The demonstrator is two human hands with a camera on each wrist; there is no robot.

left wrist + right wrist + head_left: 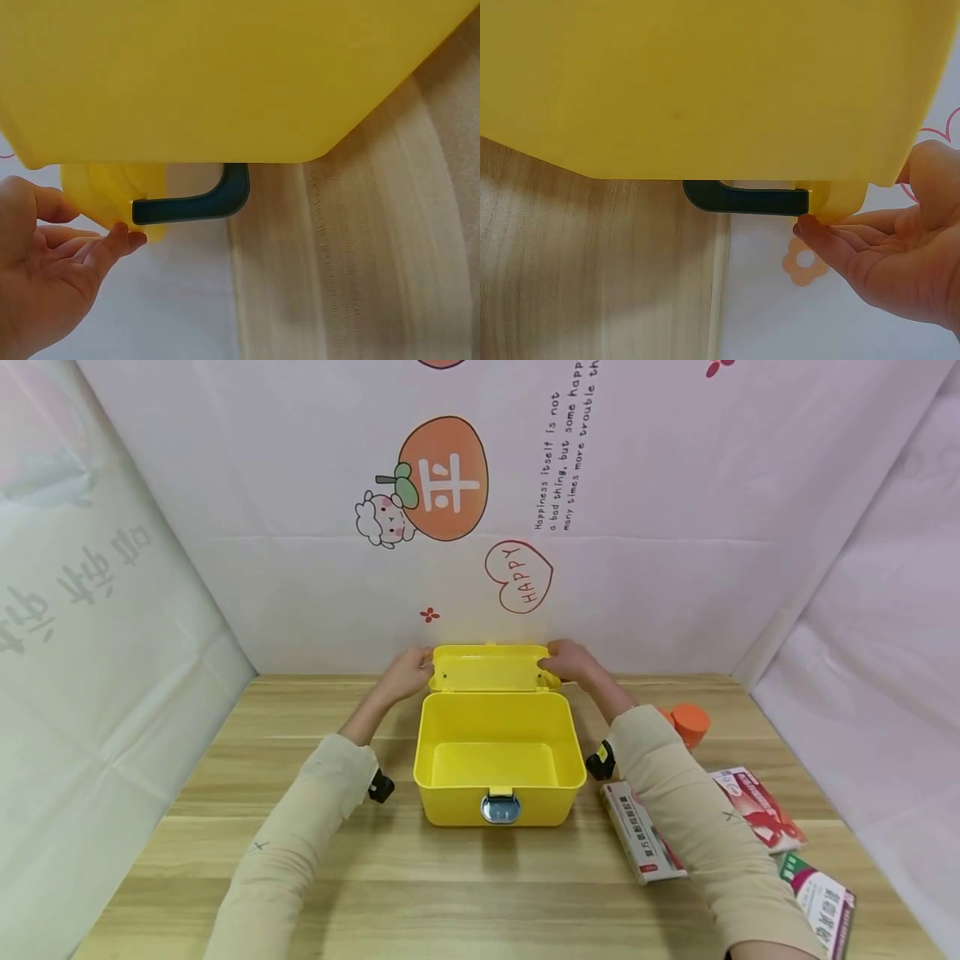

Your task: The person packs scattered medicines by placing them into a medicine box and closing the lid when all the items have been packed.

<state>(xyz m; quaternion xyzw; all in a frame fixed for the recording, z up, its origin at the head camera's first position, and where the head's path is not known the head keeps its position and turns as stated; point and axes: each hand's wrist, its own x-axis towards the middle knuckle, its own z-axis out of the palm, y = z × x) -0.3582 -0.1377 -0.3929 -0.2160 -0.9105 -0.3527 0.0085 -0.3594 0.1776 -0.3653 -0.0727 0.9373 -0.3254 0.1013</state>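
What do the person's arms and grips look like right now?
The left sleeve and right sleeve are both cream and wrinkled, each with a small dark cross-like mark on the forearm. Close to the cuffs are a left black block and a right black block, the latter with a yellow patch. The left grip and right grip are ungloved hands.

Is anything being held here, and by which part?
The open lid of the yellow box, by its sides: left hand at one, right hand at the other.

Curtained-off tabletop workspace, printed white sheets (315,585) on three sides, wood-grain table (382,893)
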